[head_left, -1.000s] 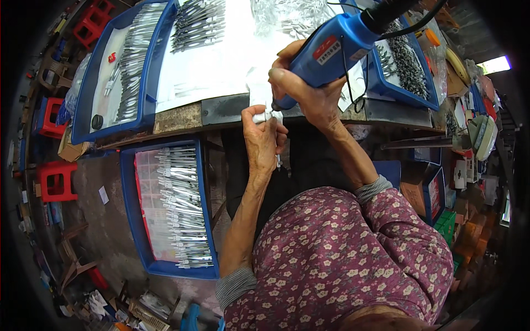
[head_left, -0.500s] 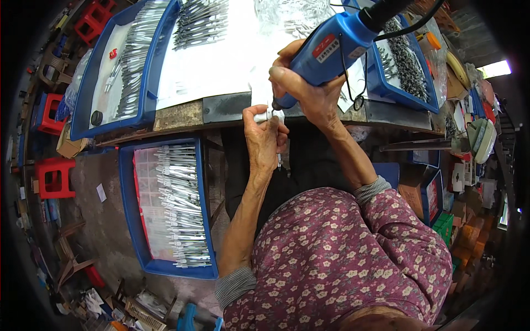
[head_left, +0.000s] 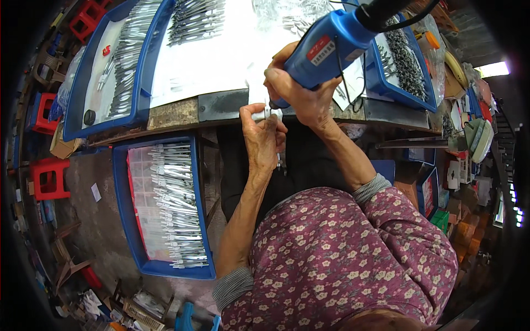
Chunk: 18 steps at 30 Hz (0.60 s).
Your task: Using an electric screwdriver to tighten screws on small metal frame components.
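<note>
My right hand (head_left: pixel 310 103) wraps round a blue electric screwdriver (head_left: pixel 326 51) with a black cable at its top. The tool tilts down to the left, its tip against a small white piece with a thin metal end (head_left: pixel 269 114). That piece sits pinched between the thumb and fingers of my left hand (head_left: pixel 260 138), just off the front edge of the workbench (head_left: pixel 223 103). Below my left fingers a slim metal end sticks out. My fingers hide most of the piece, so its exact kind cannot be made out.
A blue tray (head_left: pixel 107 131) of slim metal pieces stands on the bench at left. Another blue tray (head_left: pixel 411 100) with small dark parts is at right. Beside my left arm, a low blue crate (head_left: pixel 175 271) holds many white-and-silver pieces. Red stools (head_left: pixel 51 179) stand further left.
The whole view has shifted slightly. Both hands keep their grips, and the screwdriver stays at the white piece, standing very slightly lower and further left in the picture.
</note>
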### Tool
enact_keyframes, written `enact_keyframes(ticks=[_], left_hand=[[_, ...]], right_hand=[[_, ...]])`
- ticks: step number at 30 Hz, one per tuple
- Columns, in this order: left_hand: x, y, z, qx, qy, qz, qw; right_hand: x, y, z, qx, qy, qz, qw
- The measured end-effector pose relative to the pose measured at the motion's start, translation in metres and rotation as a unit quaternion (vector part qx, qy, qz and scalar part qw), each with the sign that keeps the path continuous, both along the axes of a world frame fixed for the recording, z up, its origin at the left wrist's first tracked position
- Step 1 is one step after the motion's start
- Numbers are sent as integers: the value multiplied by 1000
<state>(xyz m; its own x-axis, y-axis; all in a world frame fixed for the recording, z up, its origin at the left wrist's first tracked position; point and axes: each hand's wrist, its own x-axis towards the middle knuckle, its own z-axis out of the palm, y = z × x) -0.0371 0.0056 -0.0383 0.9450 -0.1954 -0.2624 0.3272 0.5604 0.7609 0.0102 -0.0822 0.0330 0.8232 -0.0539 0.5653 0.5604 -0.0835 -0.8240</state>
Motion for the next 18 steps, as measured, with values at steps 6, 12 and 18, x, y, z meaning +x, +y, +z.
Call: enact_keyframes(ticks=[6,12,18], left_hand=[[2,3,-3,12,5,-10,1000],[-3,-2,0,12,2,-1,1000],[2,-1,-3,8,-1,4,1000]], right_hand=[[0,8,13,16,40,-11,999],[0,5,10,-40,-48,-22,998],[3,4,11,-11,14,-21,1000]])
